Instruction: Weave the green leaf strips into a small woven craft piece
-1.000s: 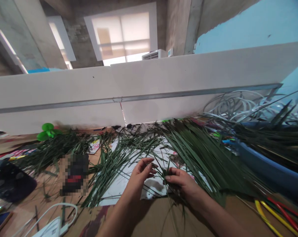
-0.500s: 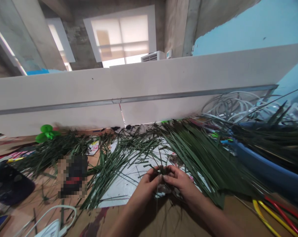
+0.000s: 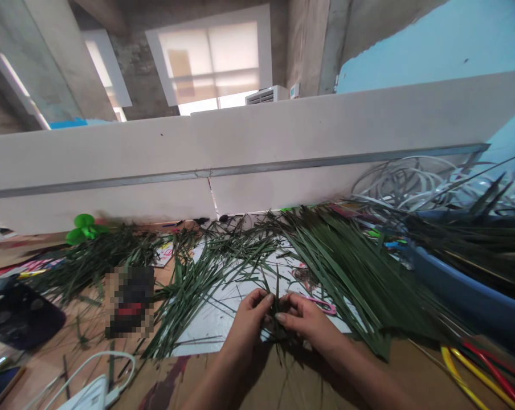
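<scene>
A small dark-green bundle of leaf strips (image 3: 277, 326) is between my two hands, its thin ends sticking up and trailing down toward the table edge. My left hand (image 3: 253, 316) pinches it from the left, thumb against the fingers. From the right, my right hand (image 3: 302, 316) grips the same strips with curled fingers and thumb. How the strips cross is partly hidden by the fingers. Just beyond my right hand lies a pink-handled tool (image 3: 326, 306) on a white sheet (image 3: 201, 336). Cut green strips (image 3: 189, 296) cover the sheet's left side.
Long palm leaves (image 3: 338, 262) lie to the right, beside a blue basin (image 3: 458, 279) holding more leaves. Coiled white strips (image 3: 407, 182) sit behind it. Red and yellow handles (image 3: 475, 370) are front right. A white power bank with cable (image 3: 86, 393) lies front left.
My hands have turned slightly and the fingers have shifted on the strips, which now stand more upright between them. More of the pink-handled tool shows. The view has moved a little.
</scene>
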`<act>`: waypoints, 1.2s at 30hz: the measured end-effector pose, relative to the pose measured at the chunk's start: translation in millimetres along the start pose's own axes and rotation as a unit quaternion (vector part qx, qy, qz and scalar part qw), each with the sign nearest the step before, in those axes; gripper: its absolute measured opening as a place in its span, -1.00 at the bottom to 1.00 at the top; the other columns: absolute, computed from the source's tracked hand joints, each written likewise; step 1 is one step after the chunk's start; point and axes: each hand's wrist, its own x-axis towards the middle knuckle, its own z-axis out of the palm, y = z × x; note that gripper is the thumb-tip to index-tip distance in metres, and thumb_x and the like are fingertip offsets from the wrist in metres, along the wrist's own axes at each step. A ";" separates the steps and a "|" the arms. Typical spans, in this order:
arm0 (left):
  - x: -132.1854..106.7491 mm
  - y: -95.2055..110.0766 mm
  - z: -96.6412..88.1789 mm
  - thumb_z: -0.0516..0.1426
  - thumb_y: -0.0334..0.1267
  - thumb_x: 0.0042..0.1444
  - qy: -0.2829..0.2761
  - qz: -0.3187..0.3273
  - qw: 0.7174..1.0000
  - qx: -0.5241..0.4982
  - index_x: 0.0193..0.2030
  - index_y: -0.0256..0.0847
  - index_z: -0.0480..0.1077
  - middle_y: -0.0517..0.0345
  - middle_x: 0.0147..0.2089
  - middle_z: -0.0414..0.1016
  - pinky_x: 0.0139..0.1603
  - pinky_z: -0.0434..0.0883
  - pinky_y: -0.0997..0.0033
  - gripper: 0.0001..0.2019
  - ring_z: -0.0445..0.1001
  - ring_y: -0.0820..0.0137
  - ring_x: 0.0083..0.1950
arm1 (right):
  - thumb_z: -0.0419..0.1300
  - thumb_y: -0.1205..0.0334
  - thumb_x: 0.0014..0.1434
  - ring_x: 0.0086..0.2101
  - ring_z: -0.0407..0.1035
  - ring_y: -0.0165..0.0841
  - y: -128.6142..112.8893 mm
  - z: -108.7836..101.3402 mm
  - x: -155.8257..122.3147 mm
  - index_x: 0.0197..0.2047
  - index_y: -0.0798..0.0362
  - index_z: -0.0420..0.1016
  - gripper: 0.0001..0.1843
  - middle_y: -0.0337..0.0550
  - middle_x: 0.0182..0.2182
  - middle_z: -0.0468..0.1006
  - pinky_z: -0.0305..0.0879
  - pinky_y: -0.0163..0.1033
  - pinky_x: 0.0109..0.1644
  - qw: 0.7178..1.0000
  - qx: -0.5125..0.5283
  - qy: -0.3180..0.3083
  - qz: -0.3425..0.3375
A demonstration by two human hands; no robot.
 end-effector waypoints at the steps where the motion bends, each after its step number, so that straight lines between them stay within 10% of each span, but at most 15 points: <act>1: 1.3 0.3 -1.0 0.40 0.02 -0.15 0.004 -0.002 1.000 0.002 -0.45 -0.21 0.41 0.25 -0.49 0.33 -0.46 0.18 0.52 -0.62 0.25 0.51 -0.49 | 0.44 -0.16 -0.09 -0.53 0.32 -0.39 -1.0 -0.7 -0.7 -0.30 0.01 0.43 -0.52 -0.31 -0.53 0.47 0.20 -0.31 -0.44 1.000 -0.029 0.009 -0.001; 7: 6.2 4.4 -5.5 0.35 0.02 -0.16 0.015 0.010 0.998 0.065 -0.53 -0.17 0.32 0.28 -0.55 0.23 -0.51 0.12 0.48 -0.63 0.19 0.48 -0.53 | 0.25 -0.16 0.12 -0.52 0.27 -0.34 -15.1 -12.6 -6.0 -0.50 0.00 0.36 -0.58 -0.25 -0.58 0.43 0.13 -0.25 -0.43 0.969 -0.216 0.105 -0.051; 12: 2.7 4.4 -3.6 0.22 -0.17 -0.07 0.002 0.051 0.982 0.182 -0.57 -0.13 0.25 0.26 -0.59 0.18 -0.45 0.11 0.42 -0.77 0.17 0.41 -0.50 | 0.29 -0.02 0.11 -0.37 0.31 -0.28 -32.3 -17.3 -10.6 -0.29 0.00 0.50 -0.74 -0.19 -0.38 0.51 0.22 -0.21 -0.26 0.936 -0.227 0.211 -0.166; 17: -9.7 11.3 4.0 0.10 -0.33 -0.04 -0.043 0.092 0.926 0.365 -0.57 -0.15 0.23 0.25 -0.54 0.22 -0.38 0.10 0.40 -0.86 0.22 0.39 -0.42 | 0.34 0.01 0.04 -0.34 0.33 -0.28 -30.8 -16.1 -6.2 -0.06 0.03 0.55 -0.58 -0.16 -0.26 0.50 0.24 -0.21 -0.26 0.960 -0.148 0.182 -0.152; 22: -15.4 12.3 7.3 0.07 -0.38 -0.05 -0.067 0.104 0.890 0.439 -0.54 -0.16 0.27 0.23 -0.50 0.31 -0.34 0.12 0.39 -0.89 0.27 0.37 -0.38 | 0.40 -0.06 -0.03 -0.38 0.32 -0.33 -25.8 -17.9 -0.7 -0.27 0.06 0.57 -0.62 -0.19 -0.40 0.51 0.22 -0.25 -0.31 0.978 -0.062 0.159 -0.119; 36: 1.2 1.6 1.3 0.38 0.04 -0.20 -0.026 0.020 0.988 0.150 -0.58 -0.22 0.37 0.17 -0.55 0.32 -0.44 0.19 0.44 -0.61 0.26 0.43 -0.48 | 0.46 -0.12 -0.14 -0.60 0.14 -0.50 -34.5 -19.9 0.9 -0.42 0.08 0.51 -0.56 -0.23 -0.53 0.53 0.03 -0.34 -0.51 0.977 0.033 0.191 -0.091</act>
